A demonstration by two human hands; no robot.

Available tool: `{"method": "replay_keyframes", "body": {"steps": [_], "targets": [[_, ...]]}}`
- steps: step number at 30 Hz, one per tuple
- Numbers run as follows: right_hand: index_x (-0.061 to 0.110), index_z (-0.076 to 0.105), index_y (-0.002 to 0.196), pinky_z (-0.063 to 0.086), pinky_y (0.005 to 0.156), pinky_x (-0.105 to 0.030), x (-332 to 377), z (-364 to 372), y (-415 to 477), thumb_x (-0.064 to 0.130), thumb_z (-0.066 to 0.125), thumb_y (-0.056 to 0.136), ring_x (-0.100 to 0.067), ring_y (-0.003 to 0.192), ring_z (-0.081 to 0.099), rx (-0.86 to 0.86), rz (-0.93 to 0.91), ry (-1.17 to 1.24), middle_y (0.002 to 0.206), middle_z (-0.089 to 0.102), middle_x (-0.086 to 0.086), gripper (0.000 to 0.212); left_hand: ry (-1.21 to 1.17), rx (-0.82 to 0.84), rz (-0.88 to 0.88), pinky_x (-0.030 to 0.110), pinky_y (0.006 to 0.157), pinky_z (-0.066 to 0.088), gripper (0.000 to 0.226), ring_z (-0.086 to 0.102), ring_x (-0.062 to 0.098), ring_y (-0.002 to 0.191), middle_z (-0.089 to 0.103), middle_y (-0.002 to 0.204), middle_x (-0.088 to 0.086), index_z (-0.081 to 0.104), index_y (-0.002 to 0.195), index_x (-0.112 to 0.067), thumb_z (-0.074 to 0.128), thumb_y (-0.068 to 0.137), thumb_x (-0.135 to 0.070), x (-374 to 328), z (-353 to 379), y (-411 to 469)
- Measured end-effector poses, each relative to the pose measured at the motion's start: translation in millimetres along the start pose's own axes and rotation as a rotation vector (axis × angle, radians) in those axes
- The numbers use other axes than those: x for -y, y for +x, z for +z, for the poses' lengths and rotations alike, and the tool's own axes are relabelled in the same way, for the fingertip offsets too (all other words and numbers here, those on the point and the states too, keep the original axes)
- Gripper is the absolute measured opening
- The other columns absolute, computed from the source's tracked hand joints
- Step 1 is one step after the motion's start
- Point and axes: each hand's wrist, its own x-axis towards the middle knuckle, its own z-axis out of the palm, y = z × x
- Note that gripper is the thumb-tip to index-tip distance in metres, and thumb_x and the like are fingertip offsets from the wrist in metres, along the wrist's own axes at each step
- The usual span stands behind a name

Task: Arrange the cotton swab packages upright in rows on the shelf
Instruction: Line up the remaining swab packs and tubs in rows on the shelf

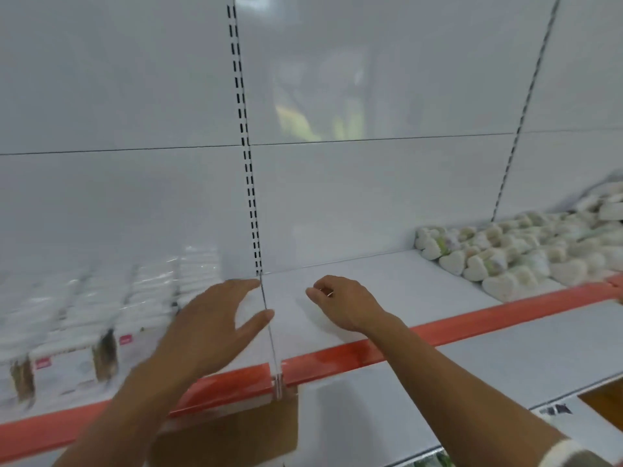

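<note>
No legible text; pink labels (125, 340) on packages (148, 291) too blurred.

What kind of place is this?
Most likely a shop aisle: a long white shelf with a red strip along its front edge, neat rows of packages at the left, and a pile of heart-shaped packs at the right.

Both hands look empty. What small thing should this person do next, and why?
Probably slide the left hand over to the nearest row of cotton swab packages and straighten it: it and the right hand hold nothing, and that row stands close by, left of the clear divider.
</note>
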Motion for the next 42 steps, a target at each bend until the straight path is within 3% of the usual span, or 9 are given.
{"method": "replay_keyframes", "body": {"steps": [6, 9, 17, 20, 27, 36, 39, 42], "targets": [[0.022, 0.063, 0.107, 0.040, 0.079, -0.029, -129, -125, -39, 0.051, 0.046, 0.098, -0.015, 0.098, 0.056, -0.122, 0.120, -0.135, 0.106, 0.062, 0.005, 0.035, -0.159, 0.031, 0.096, 0.019, 0.104, 0.035, 0.049, 0.043, -0.003, 0.127, 0.049, 0.132, -0.029, 0.048, 0.136, -0.041, 0.046, 0.093, -0.063, -144, 75, 34], [0.018, 0.062, 0.116, 0.038, 0.077, -0.027, -202, -188, -72, 0.051, 0.047, 0.098, -0.013, 0.091, 0.053, -0.174, 0.207, -0.172, 0.107, 0.062, 0.004, 0.040, -0.208, 0.061, 0.164, 0.019, 0.096, 0.037, 0.041, 0.046, -0.003, 0.119, 0.051, 0.119, -0.029, 0.052, 0.129, -0.040, 0.049, 0.093, -0.061, -225, 110, 61], [0.021, 0.059, 0.125, 0.046, 0.086, -0.030, -363, -311, -128, 0.054, 0.049, 0.096, -0.014, 0.102, 0.057, -0.289, 0.425, -0.137, 0.121, 0.062, 0.003, 0.045, -0.343, 0.120, 0.266, 0.026, 0.098, 0.043, 0.043, 0.052, 0.000, 0.117, 0.057, 0.124, -0.024, 0.053, 0.129, -0.039, 0.052, 0.092, -0.060, -397, 163, 130], [0.020, 0.060, 0.126, 0.048, 0.094, -0.033, -409, -339, -121, 0.050, 0.052, 0.097, -0.016, 0.107, 0.058, -0.346, 0.465, -0.068, 0.122, 0.063, 0.002, 0.043, -0.337, 0.105, 0.295, 0.027, 0.098, 0.044, 0.041, 0.053, 0.001, 0.116, 0.057, 0.118, -0.024, 0.055, 0.127, -0.039, 0.054, 0.091, -0.059, -443, 181, 162], [0.017, 0.058, 0.128, 0.047, 0.097, -0.032, -509, -406, -68, 0.041, 0.056, 0.096, -0.016, 0.113, 0.057, -0.453, 0.493, -0.043, 0.127, 0.061, 0.002, 0.041, -0.323, 0.128, 0.359, 0.027, 0.101, 0.041, 0.046, 0.050, 0.004, 0.124, 0.055, 0.133, -0.020, 0.050, 0.134, -0.037, 0.050, 0.094, -0.059, -565, 234, 259], [0.018, 0.052, 0.136, 0.045, 0.080, -0.028, -612, -498, 25, 0.034, 0.063, 0.090, -0.016, 0.107, 0.057, -0.426, 0.477, -0.166, 0.130, 0.059, 0.001, 0.050, -0.308, 0.223, 0.279, 0.029, 0.098, 0.043, 0.048, 0.053, 0.007, 0.122, 0.055, 0.136, -0.020, 0.049, 0.135, -0.039, 0.046, 0.093, -0.063, -650, 274, 344], [0.020, 0.048, 0.141, 0.042, 0.100, -0.035, -645, -514, 56, 0.040, 0.068, 0.086, -0.020, 0.131, 0.045, -0.430, 0.411, -0.234, 0.144, 0.050, -0.001, 0.061, -0.281, 0.221, 0.249, 0.027, 0.100, 0.042, 0.052, 0.051, 0.004, 0.124, 0.051, 0.138, -0.022, 0.046, 0.139, -0.040, 0.046, 0.092, -0.064, -664, 285, 360], [0.024, 0.045, 0.143, 0.038, 0.108, -0.040, -675, -525, 83, 0.051, 0.070, 0.082, -0.023, 0.135, 0.042, -0.372, 0.334, -0.338, 0.147, 0.047, -0.002, 0.071, -0.248, 0.232, 0.190, 0.028, 0.101, 0.042, 0.054, 0.050, 0.002, 0.125, 0.047, 0.143, -0.023, 0.043, 0.141, -0.042, 0.046, 0.092, -0.065, -678, 293, 372]]}}
